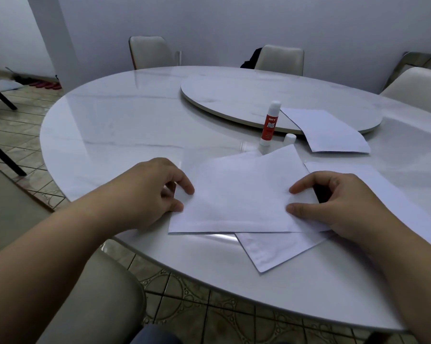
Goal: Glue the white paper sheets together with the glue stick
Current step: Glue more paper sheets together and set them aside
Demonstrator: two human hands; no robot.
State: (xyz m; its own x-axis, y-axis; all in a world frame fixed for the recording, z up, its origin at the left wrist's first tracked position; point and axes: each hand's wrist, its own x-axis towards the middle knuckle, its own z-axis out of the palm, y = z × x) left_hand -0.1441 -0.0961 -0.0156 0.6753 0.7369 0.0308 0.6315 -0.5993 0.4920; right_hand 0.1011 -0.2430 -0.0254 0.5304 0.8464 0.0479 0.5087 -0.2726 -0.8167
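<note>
Both hands, left hand (157, 192) and right hand (333, 202), pinch the top white sheet (239, 192) by its side edges; thin, floppy paper that probably slides easily.

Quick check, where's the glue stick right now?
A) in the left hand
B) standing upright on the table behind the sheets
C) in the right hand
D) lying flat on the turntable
B: the glue stick stands upright on the table beyond the top sheet, while the left hand and right hand both rest on that sheet's edges.
</note>
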